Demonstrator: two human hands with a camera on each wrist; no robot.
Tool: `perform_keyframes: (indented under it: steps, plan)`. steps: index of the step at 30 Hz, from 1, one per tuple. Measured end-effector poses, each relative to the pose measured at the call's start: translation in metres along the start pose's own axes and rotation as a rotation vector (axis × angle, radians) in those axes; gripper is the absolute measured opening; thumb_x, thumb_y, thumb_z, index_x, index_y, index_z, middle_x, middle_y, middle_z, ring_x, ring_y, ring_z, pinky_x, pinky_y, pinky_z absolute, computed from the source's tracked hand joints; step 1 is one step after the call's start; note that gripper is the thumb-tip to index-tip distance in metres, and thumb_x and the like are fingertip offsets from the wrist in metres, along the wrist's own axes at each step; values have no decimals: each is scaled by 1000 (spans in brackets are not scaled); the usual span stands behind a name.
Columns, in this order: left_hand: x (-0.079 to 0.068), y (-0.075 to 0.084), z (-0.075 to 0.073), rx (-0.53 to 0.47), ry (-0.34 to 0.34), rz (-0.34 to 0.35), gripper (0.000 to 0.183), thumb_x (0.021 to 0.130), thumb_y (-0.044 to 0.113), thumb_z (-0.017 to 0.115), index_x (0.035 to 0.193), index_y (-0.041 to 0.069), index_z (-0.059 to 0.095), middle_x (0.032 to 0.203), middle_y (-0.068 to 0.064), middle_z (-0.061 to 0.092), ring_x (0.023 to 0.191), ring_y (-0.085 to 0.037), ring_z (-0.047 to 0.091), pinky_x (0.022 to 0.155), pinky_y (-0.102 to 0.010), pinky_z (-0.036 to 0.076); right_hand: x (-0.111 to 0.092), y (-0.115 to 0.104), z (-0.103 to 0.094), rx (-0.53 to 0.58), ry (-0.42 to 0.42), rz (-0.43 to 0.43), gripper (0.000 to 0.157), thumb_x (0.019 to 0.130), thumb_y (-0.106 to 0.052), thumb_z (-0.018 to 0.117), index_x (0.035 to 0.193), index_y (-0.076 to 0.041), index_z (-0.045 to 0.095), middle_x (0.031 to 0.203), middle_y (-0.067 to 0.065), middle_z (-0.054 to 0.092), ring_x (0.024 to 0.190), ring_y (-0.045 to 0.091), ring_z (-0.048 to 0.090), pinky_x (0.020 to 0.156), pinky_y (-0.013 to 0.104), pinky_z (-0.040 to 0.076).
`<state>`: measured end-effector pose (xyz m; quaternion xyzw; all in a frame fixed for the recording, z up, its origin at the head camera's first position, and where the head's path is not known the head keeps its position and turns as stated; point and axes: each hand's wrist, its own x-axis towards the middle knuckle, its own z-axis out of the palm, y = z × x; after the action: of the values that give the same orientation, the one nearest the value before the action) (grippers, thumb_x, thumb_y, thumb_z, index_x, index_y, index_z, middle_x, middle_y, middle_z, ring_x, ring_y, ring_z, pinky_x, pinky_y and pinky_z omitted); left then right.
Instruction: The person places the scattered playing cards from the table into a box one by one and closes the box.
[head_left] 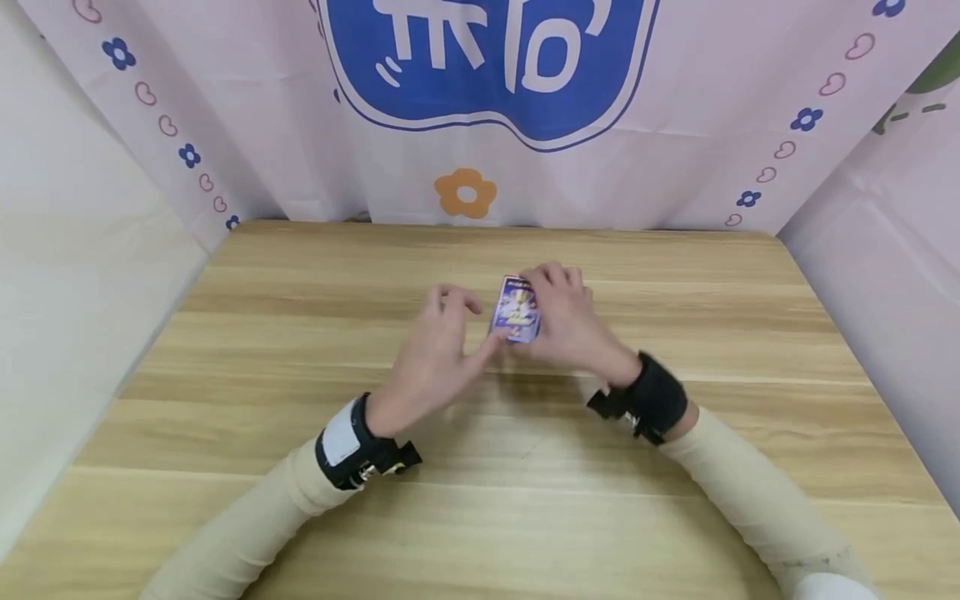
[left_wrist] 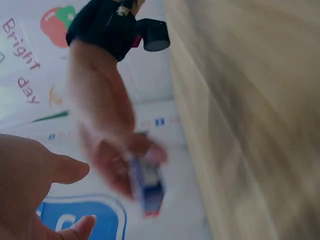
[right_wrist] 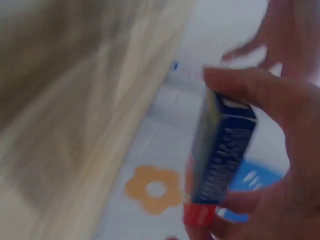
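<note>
My right hand (head_left: 567, 323) grips a small flat cardboard box (head_left: 517, 305), purple-blue with a yellow and white picture on its face. In the right wrist view, fingers and thumb hold the box (right_wrist: 227, 150) at both ends; its dark blue narrow side carries small white print, and one end is red. My left hand (head_left: 438, 354) is just left of the box, thumb and fingers spread apart, thumb tip at the box's lower corner in the head view. In the left wrist view a gap shows between the left hand (left_wrist: 30, 187) and the blurred box (left_wrist: 150, 185).
A wood-grain table (head_left: 480, 517) lies beneath both hands. Behind it hangs a white printed cloth (head_left: 300, 125) with a blue sign and an orange flower, and pale cloth walls stand at both sides. Black camera straps (head_left: 660, 396) circle both wrists.
</note>
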<state>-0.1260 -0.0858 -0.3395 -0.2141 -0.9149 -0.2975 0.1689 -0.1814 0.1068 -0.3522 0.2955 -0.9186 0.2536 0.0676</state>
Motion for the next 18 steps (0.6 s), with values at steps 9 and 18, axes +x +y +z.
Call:
perform_keyframes:
  steps: [9,18]
  plan:
    - [4,-30,-41,75,102,-110,35,88,34,66,100,3,56,98,-14,54,86,-26,48,71,-44,42,20,62,11,182,-274,67,108,49,-40,92,137,-2,40,130,15,42,112,29,37,95,50,38]
    - [15,-36,-41,48,198,-15,23,88,28,66,93,6,61,89,-9,57,83,-23,50,71,-42,42,20,70,14,125,-330,112,109,51,-42,90,137,-3,38,129,15,41,111,29,38,92,51,38]
